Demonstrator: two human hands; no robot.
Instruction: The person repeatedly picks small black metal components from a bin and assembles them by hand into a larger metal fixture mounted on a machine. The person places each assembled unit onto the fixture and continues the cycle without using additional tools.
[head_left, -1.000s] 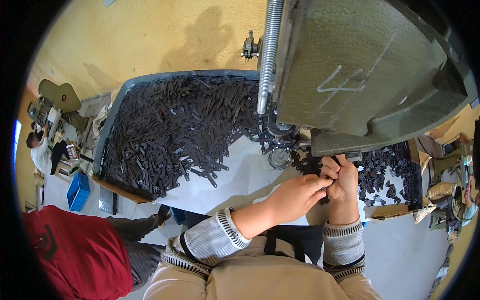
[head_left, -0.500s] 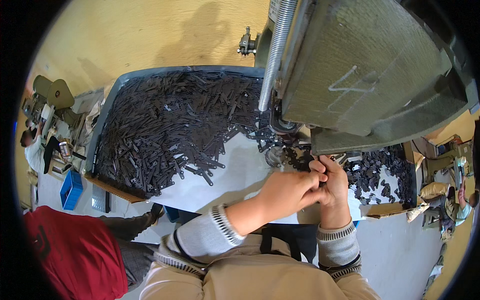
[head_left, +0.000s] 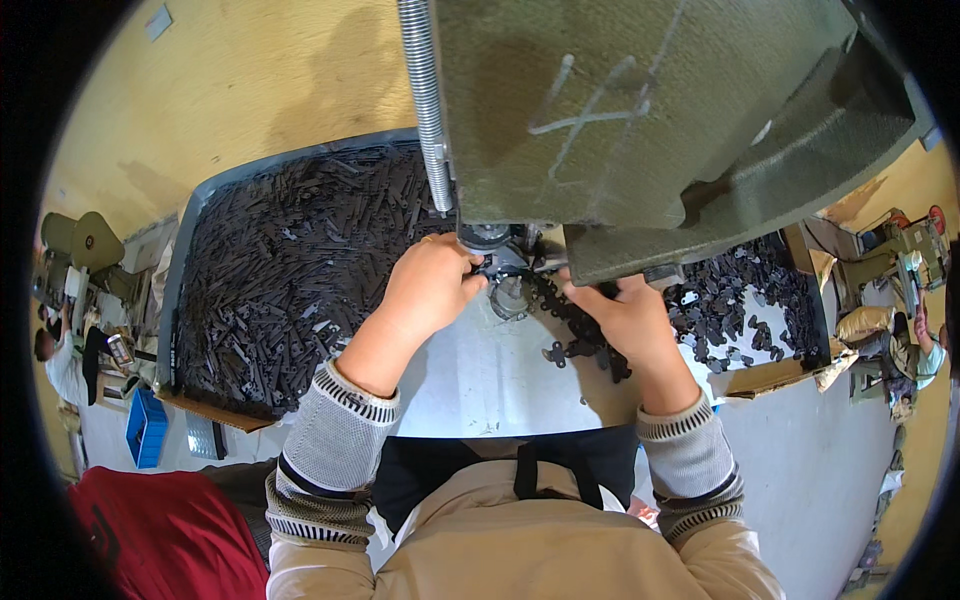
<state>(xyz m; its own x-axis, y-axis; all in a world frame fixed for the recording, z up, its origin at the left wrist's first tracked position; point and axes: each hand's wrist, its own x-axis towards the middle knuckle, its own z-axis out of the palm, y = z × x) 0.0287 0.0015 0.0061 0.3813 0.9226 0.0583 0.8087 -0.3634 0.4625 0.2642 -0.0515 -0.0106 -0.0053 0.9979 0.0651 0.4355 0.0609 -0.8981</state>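
Note:
My left hand (head_left: 428, 288) is at the press's tooling (head_left: 487, 236), thumb and fingers closed on a flat dark metal piece (head_left: 508, 262) at its edge. To the right, my right hand (head_left: 632, 322) reaches in under the green machine head (head_left: 610, 130). Its fingers are bent together, and the tips are partly hidden; what they hold, if anything, cannot be made out. Between the hands stands a small round metal fitting (head_left: 511, 298). A cluster of small dark metal parts (head_left: 583, 335) lies beside the right hand on the pale work surface (head_left: 455, 385).
A large grey-rimmed tray (head_left: 180, 290) full of dark metal strips is at left. More small dark parts (head_left: 720, 315) lie in a tray at right. A coil spring (head_left: 425, 100) hangs beside the machine head. A person in red (head_left: 165, 535) is close at lower left.
My hands were together in front of the machine and have parted. The left has moved to the tooling, the right under the machine head. The view has shifted, so the machine appears further left.

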